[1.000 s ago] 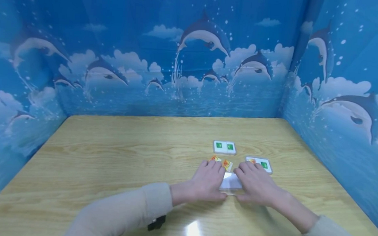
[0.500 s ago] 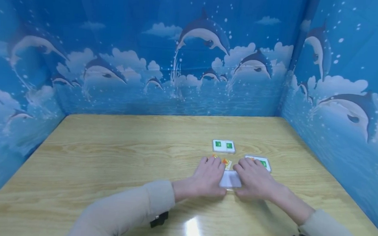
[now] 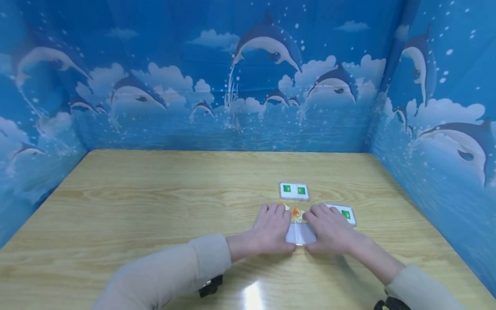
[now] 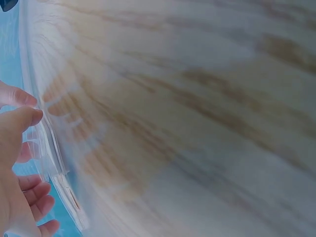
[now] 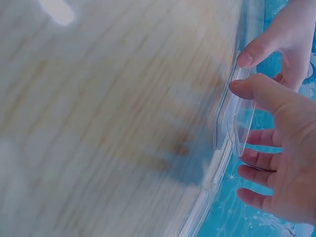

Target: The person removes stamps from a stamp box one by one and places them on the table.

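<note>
Between the two hands in the head view lies a small clear plastic case [image 3: 301, 234], flat and pale with a seam down its middle. My left hand [image 3: 269, 229] grips its left side, thumb at the near edge and fingers toward the far edge. On the opposite side my right hand [image 3: 333, 230] holds it the same way. Both wrist views show the thumbs close together on the clear plastic [image 5: 242, 118], which has a raised, lid-like piece in the right wrist view. Just beyond the case are orange-and-yellow picture cards [image 3: 296, 213], partly covered by the fingers.
Farther back lies a clear case [image 3: 294, 196] showing two green squares. Another case [image 3: 346, 214] with a green square sits beyond the right hand, partly hidden by it. The wooden table [image 3: 163, 192] meets dolphin-printed blue sheeting [image 3: 168, 120] at the back and sides.
Both hands have shifted slightly away from me with the clear case, closer to the orange cards. The clear strip seen along its near edge no longer shows. The other cases stay put.
</note>
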Demonstrator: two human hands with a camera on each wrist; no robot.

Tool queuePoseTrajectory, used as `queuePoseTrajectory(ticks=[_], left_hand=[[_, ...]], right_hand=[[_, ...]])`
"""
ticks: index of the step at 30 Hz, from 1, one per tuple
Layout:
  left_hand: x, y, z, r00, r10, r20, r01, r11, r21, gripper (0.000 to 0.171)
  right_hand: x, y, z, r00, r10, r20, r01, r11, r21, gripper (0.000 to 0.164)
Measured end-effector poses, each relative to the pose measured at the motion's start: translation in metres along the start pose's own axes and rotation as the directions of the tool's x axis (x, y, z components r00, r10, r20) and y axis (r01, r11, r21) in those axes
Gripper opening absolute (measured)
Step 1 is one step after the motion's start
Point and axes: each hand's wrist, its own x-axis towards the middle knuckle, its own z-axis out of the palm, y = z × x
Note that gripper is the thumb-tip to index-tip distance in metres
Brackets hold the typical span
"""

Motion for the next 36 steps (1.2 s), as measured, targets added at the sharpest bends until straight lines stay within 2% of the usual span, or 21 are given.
queuePoseTrajectory(ticks=[9, 28, 36], left_hand=[[0.0018, -0.0012, 0.0028, 1.0, -0.005, 0.029, 0.005, 1.0, -0.013, 0.067], [0.0029, -0.003, 0.0032, 0.997, 0.011, 0.074, -0.008, 0.999, -0.033, 0.067], [0.0016, -0.0027, 0.0035, 0.997, 0.022, 0.08, -0.02, 1.0, -0.017, 0.068]], right_hand=[[0.0043, 0.0026, 0.0011, 0.997, 0.022, 0.069, -0.027, 0.997, 0.074, 0.063], [0.0063, 0.0063, 0.0009, 0.989, 0.02, 0.144, -0.043, 0.986, 0.162, 0.061], [0.0069, 0.0071, 0.0011, 0.987, 0.021, 0.16, -0.049, 0.985, 0.167, 0.061]])
